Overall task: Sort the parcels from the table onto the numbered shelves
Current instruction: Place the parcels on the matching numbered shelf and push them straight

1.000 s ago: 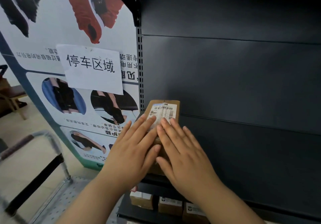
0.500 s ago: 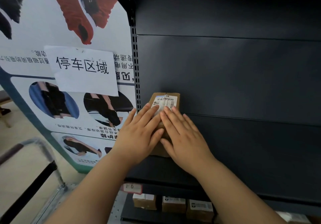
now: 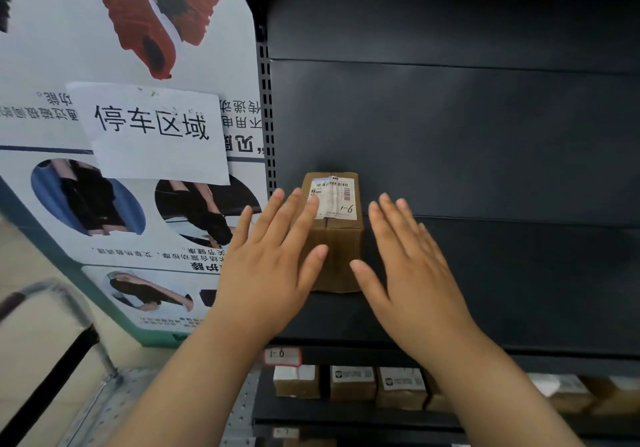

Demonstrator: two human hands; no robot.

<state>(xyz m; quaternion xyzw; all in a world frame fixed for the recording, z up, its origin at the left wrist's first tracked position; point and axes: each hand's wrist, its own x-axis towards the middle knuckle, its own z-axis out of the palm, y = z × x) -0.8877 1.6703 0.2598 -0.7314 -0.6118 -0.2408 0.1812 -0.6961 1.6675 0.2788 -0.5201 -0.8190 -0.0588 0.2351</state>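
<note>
A small brown cardboard parcel (image 3: pixel 341 238) stands on the dark shelf (image 3: pixel 485 290), at its left end near the back panel. Its white label reads 9-1. A tag (image 3: pixel 281 355) on the shelf's front edge also reads 9-1. My left hand (image 3: pixel 273 266) is flat with straight fingers, overlapping the parcel's left side; whether it touches the box I cannot tell. My right hand (image 3: pixel 412 273) is flat and spread just right of the parcel, apart from it. Neither hand holds anything.
Several small parcels (image 3: pixel 353 382) stand in a row on the shelf below. A poster board (image 3: pixel 131 134) with a paper sign stands left of the shelf upright (image 3: pixel 266 100). A metal cart frame (image 3: pixel 69 335) is at lower left.
Both hands lay together on the parcel's front before. They have since drawn apart and back, the right one off the box, uncovering the label's 9-1.
</note>
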